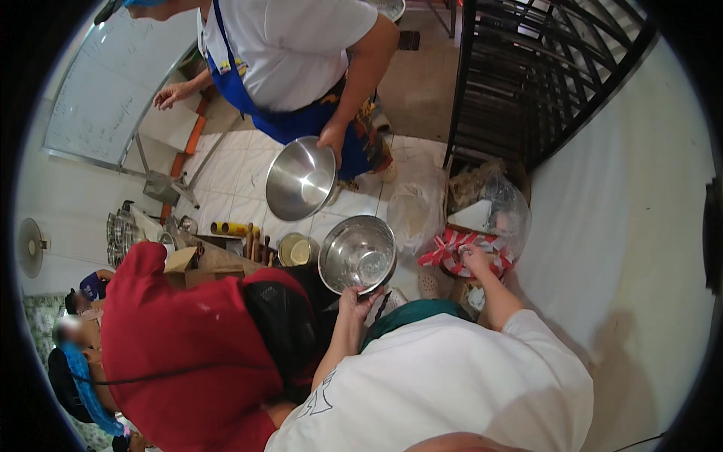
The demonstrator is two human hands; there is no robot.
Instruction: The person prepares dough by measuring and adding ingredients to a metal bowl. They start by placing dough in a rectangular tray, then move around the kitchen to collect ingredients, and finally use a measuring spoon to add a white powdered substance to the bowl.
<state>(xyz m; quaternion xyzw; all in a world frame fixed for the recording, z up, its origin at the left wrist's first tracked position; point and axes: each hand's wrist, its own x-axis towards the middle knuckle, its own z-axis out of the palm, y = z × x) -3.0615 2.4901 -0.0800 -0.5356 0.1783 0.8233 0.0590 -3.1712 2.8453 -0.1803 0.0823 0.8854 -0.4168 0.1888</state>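
Note:
My left hand [356,304] grips the near rim of a stainless steel mixing bowl [351,251]. The bowl is tilted, and whitish residue coats its inside. On the right, my right hand [474,259] is over a red-and-white striped plastic bag [440,251] that lines a bin. Its fingers are bent, and whether anything small is between them is unclear. Just behind the striped bag is a cardboard box [449,195] holding clear plastic and a white piece. A translucent plastic bag [409,217] stands on the floor between the bowl and the bin.
Ahead, a person in a blue apron [305,127] holds another steel bowl [300,178]. A person in red [181,344] bends close on my left. Wooden rolling pins [257,246] and a round container [295,250] are beyond. A black metal grille [508,85] and white wall [615,220] bound the right.

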